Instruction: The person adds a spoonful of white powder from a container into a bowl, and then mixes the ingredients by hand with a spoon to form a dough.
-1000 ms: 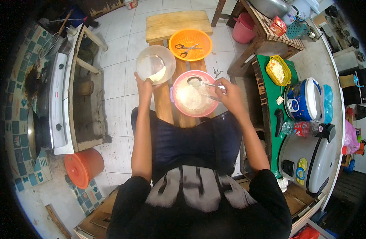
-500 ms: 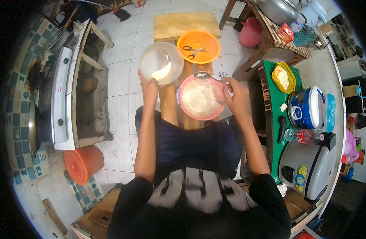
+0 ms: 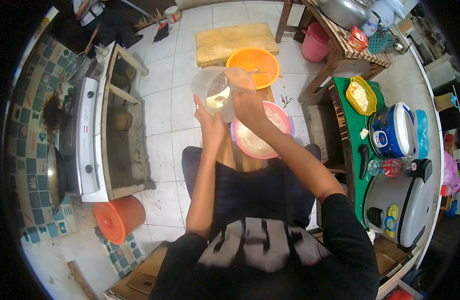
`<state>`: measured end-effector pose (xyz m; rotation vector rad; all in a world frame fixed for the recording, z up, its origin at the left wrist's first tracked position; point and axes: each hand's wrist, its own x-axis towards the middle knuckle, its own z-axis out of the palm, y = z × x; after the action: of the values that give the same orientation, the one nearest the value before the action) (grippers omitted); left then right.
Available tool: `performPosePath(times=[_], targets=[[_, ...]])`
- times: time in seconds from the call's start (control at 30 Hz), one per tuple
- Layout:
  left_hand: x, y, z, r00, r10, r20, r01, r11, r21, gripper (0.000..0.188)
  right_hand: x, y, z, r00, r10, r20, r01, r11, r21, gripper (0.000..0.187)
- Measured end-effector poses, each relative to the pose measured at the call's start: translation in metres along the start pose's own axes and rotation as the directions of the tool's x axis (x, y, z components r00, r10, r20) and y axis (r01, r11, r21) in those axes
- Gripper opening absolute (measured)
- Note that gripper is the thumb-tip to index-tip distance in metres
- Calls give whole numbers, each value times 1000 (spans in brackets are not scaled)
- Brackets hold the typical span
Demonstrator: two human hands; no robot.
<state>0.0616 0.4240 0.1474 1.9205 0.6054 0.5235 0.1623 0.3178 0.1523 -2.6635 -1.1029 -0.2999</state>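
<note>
My left hand (image 3: 210, 122) grips the rim of a translucent plastic bowl (image 3: 201, 80), tilted, with a pale yellow mass (image 3: 218, 99) low inside it. Across the bowl's right side reaches my right hand (image 3: 249, 107), closed, its fingers at the bowl's inside; the spoon it holds is mostly hidden by hand and bowl. Below my right wrist a pink basin (image 3: 291, 120) of white flour (image 3: 252, 137) stands on the wooden bench, partly covered by my forearm. Behind the bowl sits an orange colander (image 3: 240, 59) with scissors (image 3: 257, 70) in it, partly hidden.
A wooden bench (image 3: 235, 40) extends ahead between my knees. At left stand a stove (image 3: 85, 135) and an orange lidded bucket (image 3: 119, 220). Along the right, a green-topped table holds a yellow basket (image 3: 360, 95), a rice cooker (image 3: 390, 130) and a plastic bottle (image 3: 390, 167). Another person (image 3: 97, 20) is at far left.
My right hand has gone from over the pink basin, up and left into the translucent bowl. The bowl has come a little right in the picture. The view has shifted, showing another person at far left.
</note>
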Motion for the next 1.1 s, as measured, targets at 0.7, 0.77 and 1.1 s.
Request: performPosePath(times=[0.7,0.77,1.1], targets=[[26,-46,-12,987,-157,-21,153,979,-131,86,-72,63,-102,938,284,-198,-194,904,381,11],[22,-33,-7,986,-167,1,166,978,-129,86,-60,52,-94,933,205,-296,-101,937,334,10],[1,13,5,996,-30,85,29,999,14,85,-22,22,-5,976,-47,-214,26,995,-97,5]])
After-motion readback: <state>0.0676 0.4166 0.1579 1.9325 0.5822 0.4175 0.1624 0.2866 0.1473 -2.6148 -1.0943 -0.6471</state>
